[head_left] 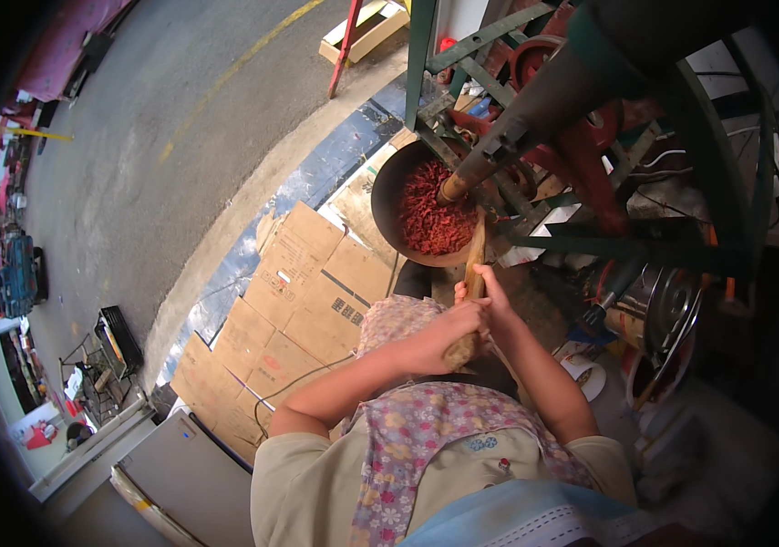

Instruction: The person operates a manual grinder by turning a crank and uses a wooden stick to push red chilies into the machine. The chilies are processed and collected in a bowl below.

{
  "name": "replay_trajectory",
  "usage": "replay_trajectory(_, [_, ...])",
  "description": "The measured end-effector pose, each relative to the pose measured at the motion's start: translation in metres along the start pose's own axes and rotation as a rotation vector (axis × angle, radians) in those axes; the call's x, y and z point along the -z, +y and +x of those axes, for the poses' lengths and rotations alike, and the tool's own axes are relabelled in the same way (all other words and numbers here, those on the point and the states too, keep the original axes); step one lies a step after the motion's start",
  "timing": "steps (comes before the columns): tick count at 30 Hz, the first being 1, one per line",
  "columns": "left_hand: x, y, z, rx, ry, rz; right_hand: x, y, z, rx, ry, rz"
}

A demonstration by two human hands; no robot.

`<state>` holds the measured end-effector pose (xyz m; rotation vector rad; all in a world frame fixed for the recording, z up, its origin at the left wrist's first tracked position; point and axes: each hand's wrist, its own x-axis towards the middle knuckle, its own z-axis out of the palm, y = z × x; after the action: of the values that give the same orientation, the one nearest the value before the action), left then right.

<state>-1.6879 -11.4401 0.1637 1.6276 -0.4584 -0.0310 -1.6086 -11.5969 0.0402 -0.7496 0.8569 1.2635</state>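
Observation:
A long wooden stick [476, 260], flattened toward its far end, is gripped by both hands. My left hand [451, 335] is closed round its lower part near the butt, and my right hand [491, 301] wraps it a little higher up. The stick's far end reaches the near right rim of a deep round pot [387, 196]. Inside the pot lies a heap of dark red pieces [430, 223] that look like dried chillies. A thick pounding pole [490, 155] with a wooden tip slants down from the upper right into the heap.
A green metal machine frame [421, 59] with red wheels surrounds the pole. Flattened cardboard [294, 301] covers the ground left of the pot. A metal container [672, 310] stands at the right. A grey roadway [216, 73] lies beyond, and a white-grey panel [184, 474] stands at lower left.

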Motion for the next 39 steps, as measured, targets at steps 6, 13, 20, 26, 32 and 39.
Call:
replay_trajectory(6, [0.022,-0.006,-0.007,0.114,0.003,-0.146,-0.018,0.006,0.022,-0.008,-0.049,-0.112])
replay_trajectory(13, [0.037,0.019,-0.021,0.137,-0.017,-0.024,-0.042,0.012,0.018,0.008,-0.22,-0.088])
replay_trajectory(20, [0.051,0.073,-0.033,-0.017,-0.038,-0.022,-0.09,0.039,-0.039,-0.027,-0.327,-0.27])
replay_trajectory(26, [0.058,0.051,-0.041,0.002,0.112,0.117,-0.123,0.026,0.026,-0.074,-0.274,-0.13])
replay_trajectory(32, [0.064,-0.021,-0.031,0.059,0.424,0.17,-0.129,-0.007,0.099,0.07,-0.096,-0.161])
replay_trajectory(39, [0.044,0.0,-0.053,0.014,0.324,0.078,-0.088,0.018,0.062,0.107,-0.189,-0.145])
